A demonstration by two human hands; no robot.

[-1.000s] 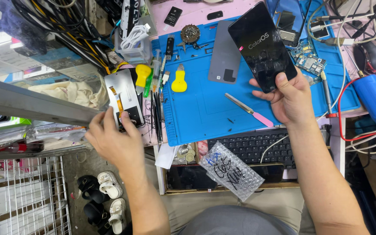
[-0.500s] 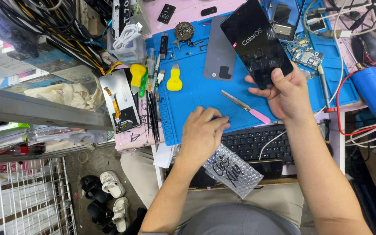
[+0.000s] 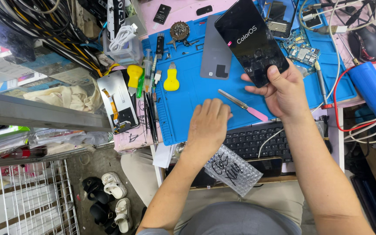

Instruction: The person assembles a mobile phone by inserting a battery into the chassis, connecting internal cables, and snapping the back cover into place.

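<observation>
Black glass phone (image 3: 252,41) sits clamped in our right hand (image 3: 286,93), raised above the blue mat (image 3: 188,104). Below that grip, our left hand (image 3: 207,126) lies flat, fingers apart, beside pink-handled tweezers (image 3: 242,105). One-handed, it could slip onto them.

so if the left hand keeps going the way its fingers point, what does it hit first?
The left hand lies flat on the blue mat, fingers pointing up-right. First in that line is probably the pink-handled tweezers, just past the fingertips. Beyond them lies the grey back cover.
</observation>
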